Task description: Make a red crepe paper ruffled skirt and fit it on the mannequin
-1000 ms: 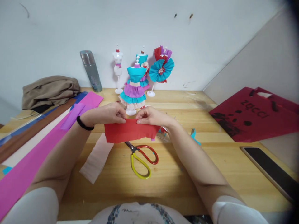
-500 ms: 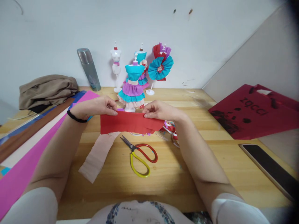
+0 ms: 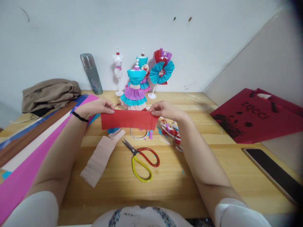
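A strip of red crepe paper hangs stretched between my two hands above the table. My left hand pinches its upper left corner. At the upper right corner, my right hand grips it between thumb and fingers. Below the strip lie scissors with one red and one yellow handle, blades slightly apart. A pale pink paper strip rests left of the scissors. Behind the red strip stands a small dress form in turquoise and purple ruffles, its base hidden. A roll of tape shows partly under the strip.
More dress forms stand at the wall, one white and one with a turquoise paper flower. Long coloured paper sheets, brown cloth and a flask are left. Paper scraps, a red bag and a phone are right.
The red strip now looks flatter and shorter at its right end, where a loose layer showed before. My right hand has moved nearer its corner. The view has tilted slightly up.
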Tool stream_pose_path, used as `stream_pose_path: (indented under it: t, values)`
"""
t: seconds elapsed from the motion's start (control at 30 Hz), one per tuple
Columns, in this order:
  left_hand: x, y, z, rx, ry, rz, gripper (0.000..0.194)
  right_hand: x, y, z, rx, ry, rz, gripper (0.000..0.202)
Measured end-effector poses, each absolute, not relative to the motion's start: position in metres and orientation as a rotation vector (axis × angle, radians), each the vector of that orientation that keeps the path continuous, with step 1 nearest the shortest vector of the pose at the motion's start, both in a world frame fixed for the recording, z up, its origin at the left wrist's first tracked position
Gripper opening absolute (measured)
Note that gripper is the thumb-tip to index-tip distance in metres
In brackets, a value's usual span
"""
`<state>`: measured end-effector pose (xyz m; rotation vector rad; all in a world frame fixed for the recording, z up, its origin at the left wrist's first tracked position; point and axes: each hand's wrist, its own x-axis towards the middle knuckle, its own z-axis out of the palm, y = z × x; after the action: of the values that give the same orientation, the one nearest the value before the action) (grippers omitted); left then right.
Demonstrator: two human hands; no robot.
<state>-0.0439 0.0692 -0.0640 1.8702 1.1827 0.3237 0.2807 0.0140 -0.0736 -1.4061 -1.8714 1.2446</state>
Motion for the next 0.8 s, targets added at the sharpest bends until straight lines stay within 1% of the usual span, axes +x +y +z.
stream_pose_path:
  t: [0.1,0.2,0.33,0.63,0.8]
  values:
    - [-0.041,0.081,-0.084,1.846,1.233,0.402,0.019,0.279,0.024,-0.09,-1.475,-1.793,1.199,0.005]
    - [-0.04,0.089,-0.103,1.825,1.243,0.4,0.016,0.279,0.032,-0.103,-1.536,-1.778,1.203,0.005]
    - [-0.04,0.093,-0.118,1.785,1.25,0.444,0.017,0.279,0.037,-0.114,-1.59,-1.77,1.181,0.004]
    - [-0.036,0.093,-0.125,1.638,1.293,0.737,0.025,0.277,0.042,-0.12,-1.639,-1.662,1.067,0.009]
    - [-0.039,0.092,-0.123,1.624,1.282,0.768,0.029,0.277,0.04,-0.117,-1.617,-1.689,1.063,0.012]
